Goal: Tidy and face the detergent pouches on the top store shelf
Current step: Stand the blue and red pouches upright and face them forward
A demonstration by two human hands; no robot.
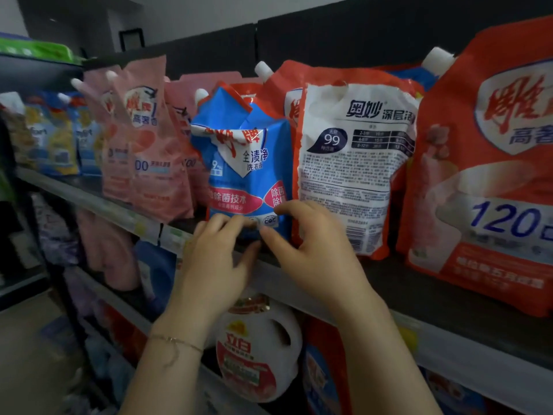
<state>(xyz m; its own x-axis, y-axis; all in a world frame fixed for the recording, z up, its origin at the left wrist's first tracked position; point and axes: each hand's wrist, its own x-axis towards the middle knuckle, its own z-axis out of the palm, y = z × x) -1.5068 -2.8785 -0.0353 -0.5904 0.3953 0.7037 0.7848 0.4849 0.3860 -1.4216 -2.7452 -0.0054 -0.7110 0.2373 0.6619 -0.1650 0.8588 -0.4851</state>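
Standing pink pouches (146, 145): spouted packs at 9 o'clock on the top shelf (419, 283), fronts out, one overlapping the next.
Left hand (212, 262): raised from 6 o'clock, bracelet (176, 341) at the wrist; fingers curl onto the bottom edge of the blue pouch (245, 163) with the thumb under at the shelf lip, grasping its base.
Blue pouch: centre frame, upright on the top shelf, top crumpled and folded over, front label out.
Right hand (314, 253): at the pouch's 5 o'clock corner, fingers hooked round it, thumb at the base, gripping.
White pouch (353, 163): at 3 o'clock, touching the blue one, barcode side out.
Red pouch (484, 181): far 3 o'clock, front out, white cap up.
White jug (257, 348): 6 o'clock, shelf below, between the forearms.
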